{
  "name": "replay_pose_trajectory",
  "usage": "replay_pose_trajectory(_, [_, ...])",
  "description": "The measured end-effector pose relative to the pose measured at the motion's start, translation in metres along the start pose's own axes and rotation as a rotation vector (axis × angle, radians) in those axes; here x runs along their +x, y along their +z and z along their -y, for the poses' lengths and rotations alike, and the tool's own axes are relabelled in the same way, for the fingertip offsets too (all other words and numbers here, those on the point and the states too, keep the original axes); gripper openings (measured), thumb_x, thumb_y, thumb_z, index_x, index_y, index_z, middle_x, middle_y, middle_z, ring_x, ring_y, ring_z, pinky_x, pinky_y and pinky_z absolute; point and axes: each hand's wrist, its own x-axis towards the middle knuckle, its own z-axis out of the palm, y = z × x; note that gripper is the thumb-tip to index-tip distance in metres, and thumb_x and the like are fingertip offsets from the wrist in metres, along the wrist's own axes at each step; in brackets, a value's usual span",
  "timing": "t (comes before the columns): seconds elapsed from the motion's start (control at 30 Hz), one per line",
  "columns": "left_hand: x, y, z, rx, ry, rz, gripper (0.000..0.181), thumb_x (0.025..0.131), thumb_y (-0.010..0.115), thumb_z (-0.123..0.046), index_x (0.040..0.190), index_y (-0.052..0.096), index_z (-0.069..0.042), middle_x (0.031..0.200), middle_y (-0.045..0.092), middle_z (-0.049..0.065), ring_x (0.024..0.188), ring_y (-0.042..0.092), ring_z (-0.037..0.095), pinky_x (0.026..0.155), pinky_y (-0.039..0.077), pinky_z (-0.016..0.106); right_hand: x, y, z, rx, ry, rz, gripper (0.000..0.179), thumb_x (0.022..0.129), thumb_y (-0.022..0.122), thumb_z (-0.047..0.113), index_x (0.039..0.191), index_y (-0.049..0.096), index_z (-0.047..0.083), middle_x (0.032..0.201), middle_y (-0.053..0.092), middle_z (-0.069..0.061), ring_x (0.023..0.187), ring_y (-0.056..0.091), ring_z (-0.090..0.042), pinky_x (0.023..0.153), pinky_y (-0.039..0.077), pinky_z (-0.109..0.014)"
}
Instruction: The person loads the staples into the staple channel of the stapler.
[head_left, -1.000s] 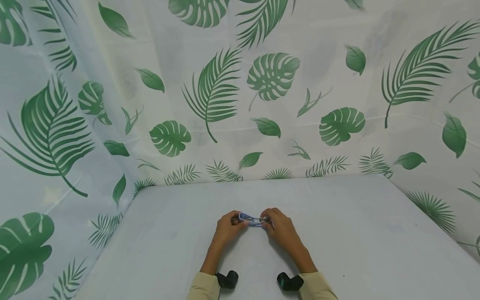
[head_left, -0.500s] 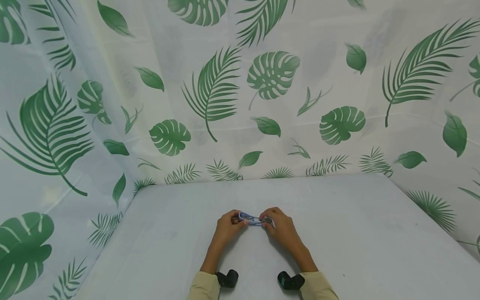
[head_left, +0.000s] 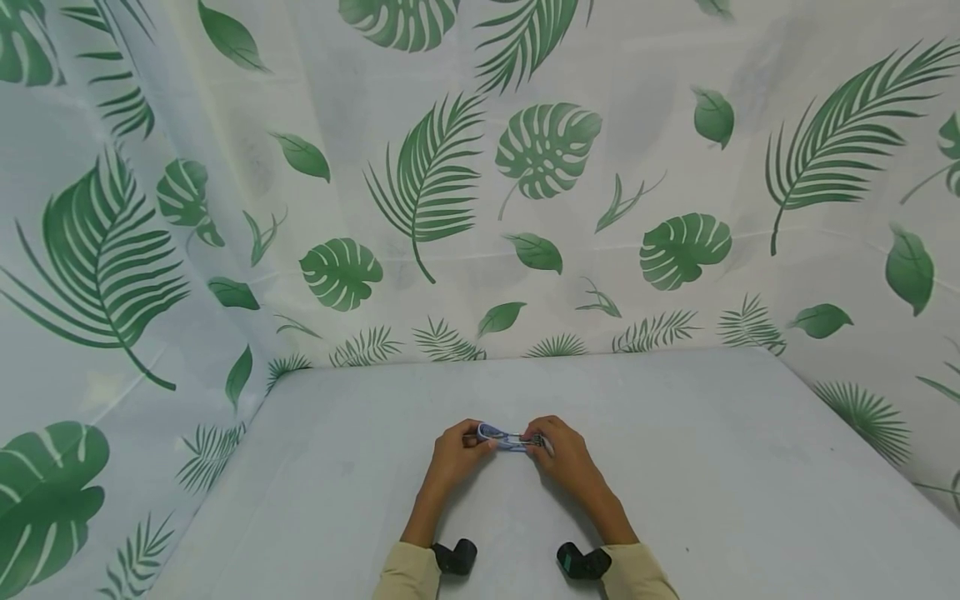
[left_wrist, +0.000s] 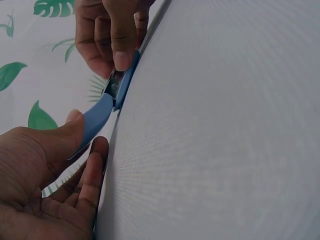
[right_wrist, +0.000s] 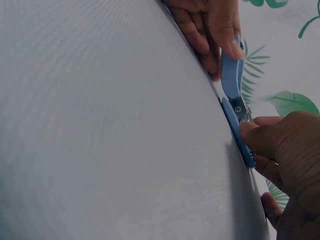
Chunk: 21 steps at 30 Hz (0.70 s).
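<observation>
Both hands hold one small blue tool (head_left: 508,442) with a riveted metal joint, close over the table at its middle. My left hand (head_left: 452,457) pinches the curved blue handle (left_wrist: 96,120) between thumb and fingers. At the other end my right hand (head_left: 564,454) grips the metal part, its thumb pressing near a thin wire-like piece. A straight blue strip (right_wrist: 235,125) runs along the table side, under the right fingers. The right fingers hide part of the metal end, and the exact kind of tool cannot be told.
A white-covered table (head_left: 712,467) spreads around the hands. Behind and beside it hangs a white cloth (head_left: 450,308) printed with green leaves. Black wrist devices (head_left: 455,557) sit at both cream sleeves (head_left: 408,573).
The right fingers shift slightly on the metal end of the tool, showing more of it half a second ago and less now. The left hand keeps its pinch in place.
</observation>
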Motion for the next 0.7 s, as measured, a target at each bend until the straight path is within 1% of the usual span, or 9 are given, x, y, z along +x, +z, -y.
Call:
replay_pose_trajectory(0.23, [0.0007, 0.0010, -0.0001, 0.003, -0.004, -0.004, 0.030, 0.085, 0.077, -0.018, 0.109, 0.068, -0.002, 0.104, 0.071, 0.013, 0.092, 0.069, 0.022, 0.080, 0.057, 0.037, 0.0008, -0.0004, -0.0015, 0.031, -0.019, 0.000, 0.021, 0.079, 0.077, -0.001, 0.092, 0.065, 0.010, 0.106, 0.067, -0.008, 0.107, 0.064, -0.026, 0.094, 0.050, -0.044])
replay_pose_trajectory(0.47, [-0.0004, 0.0012, -0.0010, 0.003, -0.021, -0.001, 0.030, 0.085, 0.076, -0.019, 0.109, 0.068, -0.003, 0.107, 0.071, 0.012, 0.094, 0.069, 0.023, 0.082, 0.056, 0.037, -0.0003, -0.0020, -0.0049, 0.093, -0.030, -0.001, 0.023, 0.079, 0.076, -0.003, 0.094, 0.064, 0.009, 0.104, 0.068, -0.007, 0.107, 0.064, -0.025, 0.095, 0.050, -0.044])
replay_pose_trajectory(0.6, [0.0003, 0.0009, -0.0016, 0.010, -0.021, -0.003, 0.031, 0.085, 0.076, -0.021, 0.110, 0.068, -0.004, 0.106, 0.071, 0.011, 0.094, 0.069, 0.022, 0.082, 0.056, 0.037, -0.0005, -0.0027, -0.0069, 0.115, -0.049, -0.015, 0.023, 0.078, 0.076, -0.005, 0.094, 0.064, 0.007, 0.105, 0.070, -0.008, 0.107, 0.065, -0.026, 0.094, 0.050, -0.044])
replay_pose_trajectory(0.7, [0.0003, 0.0007, -0.0008, 0.010, -0.019, 0.000, 0.032, 0.085, 0.076, -0.021, 0.111, 0.068, -0.003, 0.107, 0.071, 0.012, 0.095, 0.069, 0.022, 0.083, 0.056, 0.037, -0.0008, -0.0030, -0.0078, 0.120, -0.048, -0.011, 0.023, 0.078, 0.076, -0.005, 0.094, 0.064, 0.007, 0.108, 0.070, -0.009, 0.109, 0.065, -0.027, 0.096, 0.050, -0.043])
